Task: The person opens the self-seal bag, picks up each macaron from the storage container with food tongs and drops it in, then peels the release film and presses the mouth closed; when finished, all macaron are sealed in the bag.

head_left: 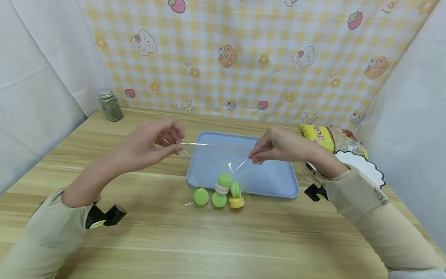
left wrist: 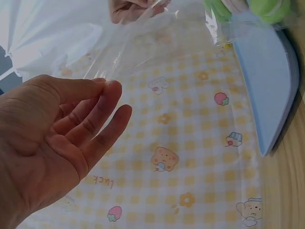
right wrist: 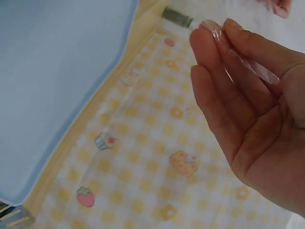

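Observation:
A clear plastic bag (head_left: 200, 144) hangs between both hands, its top edge stretched across. Low in it sit several green, white and yellow macarons (head_left: 219, 199), bunched together. My left hand (head_left: 153, 144) pinches the bag's left top corner between thumb and fingertip; in the left wrist view its other fingers are loosely bent. My right hand (head_left: 282, 145) pinches the opposite corner, and the right wrist view shows a gathered strip of film (right wrist: 257, 71) between thumb and fingers. Behind the bag lies a light blue tray (head_left: 278, 182), seen partly through the film.
A glass jar (head_left: 110, 105) of dried green bits stands at the back left of the wooden table (head_left: 174, 248). At the right lie a yellow food packet (head_left: 322, 136) and a scalloped white plate (head_left: 364, 166), partly behind my right arm. A checked curtain (head_left: 195, 42) hangs behind.

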`<state>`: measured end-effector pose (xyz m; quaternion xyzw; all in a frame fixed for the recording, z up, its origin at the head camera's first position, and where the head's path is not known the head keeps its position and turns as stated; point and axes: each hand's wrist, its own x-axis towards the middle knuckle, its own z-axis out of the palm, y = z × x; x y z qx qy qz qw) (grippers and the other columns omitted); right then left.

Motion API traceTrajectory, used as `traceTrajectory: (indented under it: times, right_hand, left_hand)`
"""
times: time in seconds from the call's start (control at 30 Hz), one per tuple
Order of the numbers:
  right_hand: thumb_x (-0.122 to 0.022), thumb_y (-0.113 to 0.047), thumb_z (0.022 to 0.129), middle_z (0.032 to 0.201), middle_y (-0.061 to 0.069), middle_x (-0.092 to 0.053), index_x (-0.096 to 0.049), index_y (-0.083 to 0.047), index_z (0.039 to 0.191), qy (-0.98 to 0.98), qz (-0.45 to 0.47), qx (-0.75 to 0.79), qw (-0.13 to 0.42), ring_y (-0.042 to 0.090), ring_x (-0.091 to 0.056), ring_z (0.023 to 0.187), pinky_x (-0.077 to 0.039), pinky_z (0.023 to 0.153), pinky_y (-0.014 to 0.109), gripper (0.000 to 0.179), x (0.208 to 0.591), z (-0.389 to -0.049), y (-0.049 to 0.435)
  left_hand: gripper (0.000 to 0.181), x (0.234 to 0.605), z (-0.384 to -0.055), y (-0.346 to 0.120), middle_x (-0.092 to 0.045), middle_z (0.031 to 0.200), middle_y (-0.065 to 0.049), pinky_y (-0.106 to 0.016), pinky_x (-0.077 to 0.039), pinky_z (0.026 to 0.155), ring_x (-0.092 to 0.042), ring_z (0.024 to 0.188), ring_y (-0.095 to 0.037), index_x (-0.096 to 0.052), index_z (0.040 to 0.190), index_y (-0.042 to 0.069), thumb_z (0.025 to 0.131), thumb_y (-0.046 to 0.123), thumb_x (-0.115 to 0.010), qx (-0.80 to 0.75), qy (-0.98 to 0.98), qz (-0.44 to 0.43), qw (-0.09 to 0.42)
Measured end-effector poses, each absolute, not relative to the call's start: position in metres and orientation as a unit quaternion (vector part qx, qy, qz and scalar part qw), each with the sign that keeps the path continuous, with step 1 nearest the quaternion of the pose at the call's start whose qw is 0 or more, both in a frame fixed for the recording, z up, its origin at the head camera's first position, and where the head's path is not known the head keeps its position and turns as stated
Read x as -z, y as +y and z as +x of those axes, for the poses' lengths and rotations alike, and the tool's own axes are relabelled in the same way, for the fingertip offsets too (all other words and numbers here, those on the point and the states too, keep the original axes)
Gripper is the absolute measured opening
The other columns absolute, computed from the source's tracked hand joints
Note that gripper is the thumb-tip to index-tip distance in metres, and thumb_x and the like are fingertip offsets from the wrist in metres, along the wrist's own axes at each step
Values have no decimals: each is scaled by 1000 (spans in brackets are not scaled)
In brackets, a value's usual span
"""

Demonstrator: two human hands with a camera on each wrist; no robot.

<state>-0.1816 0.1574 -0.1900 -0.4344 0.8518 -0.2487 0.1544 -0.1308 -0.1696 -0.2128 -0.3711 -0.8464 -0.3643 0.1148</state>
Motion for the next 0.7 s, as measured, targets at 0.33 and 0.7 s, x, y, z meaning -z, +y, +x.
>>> traceTrajectory:
  times: [0.33,0.7]
  right_hand:
    - [-64,0,86,80,1,-70,-72,1,93,761,-551,285,190,9,-65,71,-53,65,27,11,156,-163,98]
    - [-67,-5,83,61,2,-60,-65,-7,67,877,-404,194,174,11,-52,51,-46,52,22,17,226,-263,-20]
  left_hand:
    - [28,179,-109,-232,-63,89,-9,-24,-53,69,-62,80,-17,-56,99,-4,78,-20,-61,453,-789,-402,100]
    - [17,252,-208,-293,-60,88,-12,-33,-54,72,-64,76,-17,-40,106,-8,94,0,-48,513,-850,-112,-38]
